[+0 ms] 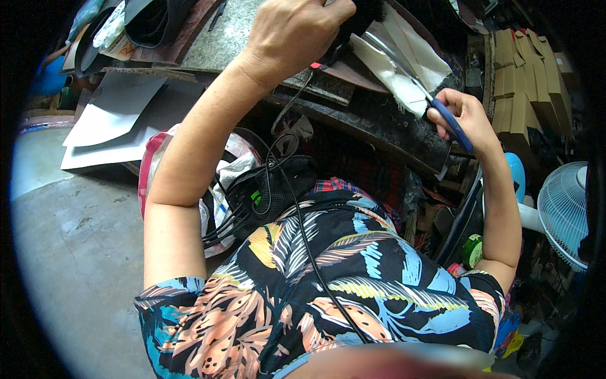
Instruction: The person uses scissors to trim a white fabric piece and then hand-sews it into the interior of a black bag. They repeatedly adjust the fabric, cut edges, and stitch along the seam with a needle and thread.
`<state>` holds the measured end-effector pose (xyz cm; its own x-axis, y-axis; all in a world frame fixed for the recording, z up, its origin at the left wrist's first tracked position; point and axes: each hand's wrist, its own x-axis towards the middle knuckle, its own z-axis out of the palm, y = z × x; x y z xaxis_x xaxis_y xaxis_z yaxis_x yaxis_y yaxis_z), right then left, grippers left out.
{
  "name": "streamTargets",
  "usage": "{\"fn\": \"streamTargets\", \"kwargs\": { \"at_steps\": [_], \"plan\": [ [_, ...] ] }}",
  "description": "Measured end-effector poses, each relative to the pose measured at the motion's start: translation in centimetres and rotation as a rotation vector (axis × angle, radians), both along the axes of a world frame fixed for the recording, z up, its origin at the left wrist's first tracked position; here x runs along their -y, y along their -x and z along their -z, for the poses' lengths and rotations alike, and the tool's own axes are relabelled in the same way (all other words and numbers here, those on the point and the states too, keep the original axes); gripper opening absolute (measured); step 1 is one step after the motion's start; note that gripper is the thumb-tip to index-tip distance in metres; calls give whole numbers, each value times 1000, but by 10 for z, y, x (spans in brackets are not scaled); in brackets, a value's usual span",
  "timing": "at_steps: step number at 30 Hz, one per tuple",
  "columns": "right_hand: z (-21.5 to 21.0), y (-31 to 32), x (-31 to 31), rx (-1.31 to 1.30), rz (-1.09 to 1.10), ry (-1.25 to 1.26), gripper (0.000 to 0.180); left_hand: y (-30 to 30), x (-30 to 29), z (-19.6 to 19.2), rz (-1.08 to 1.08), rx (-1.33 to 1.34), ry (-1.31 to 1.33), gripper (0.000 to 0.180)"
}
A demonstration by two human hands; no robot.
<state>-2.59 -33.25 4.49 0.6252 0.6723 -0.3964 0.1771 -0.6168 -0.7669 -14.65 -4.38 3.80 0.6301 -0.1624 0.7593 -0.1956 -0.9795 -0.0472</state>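
Observation:
My right hand (466, 120) is closed round the blue handles of a pair of scissors (452, 121). The metal blades point away to the upper left, over a piece of white cloth (413, 47) with a frayed near edge. One part of the cloth shows on each side of the blades. My left hand (293, 35) is at the top of the view, left of the cloth, its fingers curled in next to something dark (363, 19). What those fingers hold, if anything, is hidden.
A worn workbench (222, 43) spans the far side, with dark rolled material (151, 22) at its left. White sheets (110, 120) stick out below it. A bag with black cables (252, 189) is near my lap. To the right are stacked yellowish boxes (521, 82) and a fan (564, 211).

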Motion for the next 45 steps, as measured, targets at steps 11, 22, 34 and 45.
{"fn": "streamTargets", "kwargs": {
  "at_steps": [11, 22, 34, 45],
  "plan": [
    [6, 12, 1, 55, 13, 74, 32, -64, -47, -18, -66, -655, 6, 20],
    [2, 18, 8, 348, -73, 213, 22, 2, -32, -15, -397, -307, 44, 12],
    [-30, 36, -14, 774, -240, 265, 42, 53, 32, -1, -105, -657, 325, 22],
    [-6, 32, 7, 1008, -312, 580, 49, -44, 38, 10, 231, -743, -83, 47]
  ]
}}
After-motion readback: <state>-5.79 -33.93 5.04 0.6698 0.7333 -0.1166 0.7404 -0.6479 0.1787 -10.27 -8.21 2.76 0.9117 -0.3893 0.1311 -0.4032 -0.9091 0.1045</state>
